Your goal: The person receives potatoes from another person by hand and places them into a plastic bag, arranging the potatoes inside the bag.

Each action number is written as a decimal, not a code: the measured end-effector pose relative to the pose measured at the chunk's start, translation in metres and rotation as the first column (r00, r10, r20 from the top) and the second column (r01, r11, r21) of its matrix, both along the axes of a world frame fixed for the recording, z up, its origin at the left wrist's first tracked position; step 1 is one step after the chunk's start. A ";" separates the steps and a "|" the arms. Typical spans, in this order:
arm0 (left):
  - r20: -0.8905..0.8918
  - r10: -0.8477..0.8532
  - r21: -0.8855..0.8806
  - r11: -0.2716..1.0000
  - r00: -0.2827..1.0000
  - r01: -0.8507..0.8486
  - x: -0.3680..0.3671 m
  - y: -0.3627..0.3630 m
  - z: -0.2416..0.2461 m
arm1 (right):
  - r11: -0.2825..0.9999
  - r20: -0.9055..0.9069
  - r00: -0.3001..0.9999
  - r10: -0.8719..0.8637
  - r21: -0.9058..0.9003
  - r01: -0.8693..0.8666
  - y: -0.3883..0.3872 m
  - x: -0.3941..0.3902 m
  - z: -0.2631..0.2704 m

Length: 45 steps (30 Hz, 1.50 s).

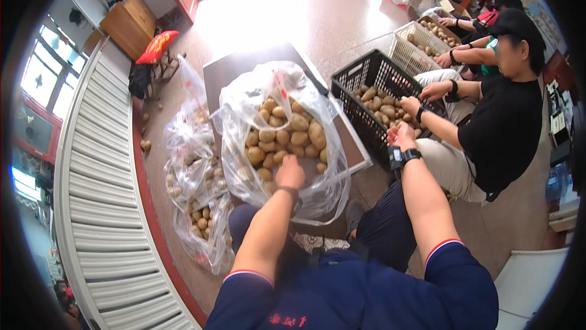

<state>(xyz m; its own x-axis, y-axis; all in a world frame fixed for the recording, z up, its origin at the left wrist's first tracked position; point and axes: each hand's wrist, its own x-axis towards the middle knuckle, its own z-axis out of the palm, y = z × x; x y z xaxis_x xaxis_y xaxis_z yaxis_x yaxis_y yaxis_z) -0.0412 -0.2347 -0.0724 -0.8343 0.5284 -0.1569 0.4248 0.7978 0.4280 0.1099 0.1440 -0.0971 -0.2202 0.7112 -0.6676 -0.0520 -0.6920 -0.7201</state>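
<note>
In front of me, a clear plastic bag [233, 147] lies spread on a low table [210, 74], its mouth wide around a heap of potatoes [300, 122]. My left hand [290, 173] reaches into the bag at the heap's near edge; its fingertips meet a potato, but whether they grip it is hidden. My right hand [401, 136] hangs over the near side of a black plastic crate [366, 124] holding more potatoes [387, 110]. Its fingers are bent, and I cannot tell if something is in them. A wristband with a small device sits on my right wrist.
More bagged potatoes [201, 222] stand on the floor to the left, beside a white radiator [110, 202]. A person in black [508, 110] sits at right with both hands over the black crate. Beyond are a white crate [398, 53], other people and a red cushion [157, 47] on a stool.
</note>
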 end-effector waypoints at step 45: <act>0.660 -0.180 0.511 0.819 0.729 -0.261 0.003 0.024 0.001 | -0.367 0.735 0.261 0.626 0.573 -0.732 -0.199 -0.029 0.048</act>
<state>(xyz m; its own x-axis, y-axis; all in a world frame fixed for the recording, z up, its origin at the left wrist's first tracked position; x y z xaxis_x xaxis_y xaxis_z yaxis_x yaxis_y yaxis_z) -0.0380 -0.2110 -0.0717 -0.6469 0.6685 -0.3670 -0.1691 0.3436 0.9238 0.0809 -0.0545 -0.0492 -0.9982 0.0597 0.0040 0.0401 0.7167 -0.6962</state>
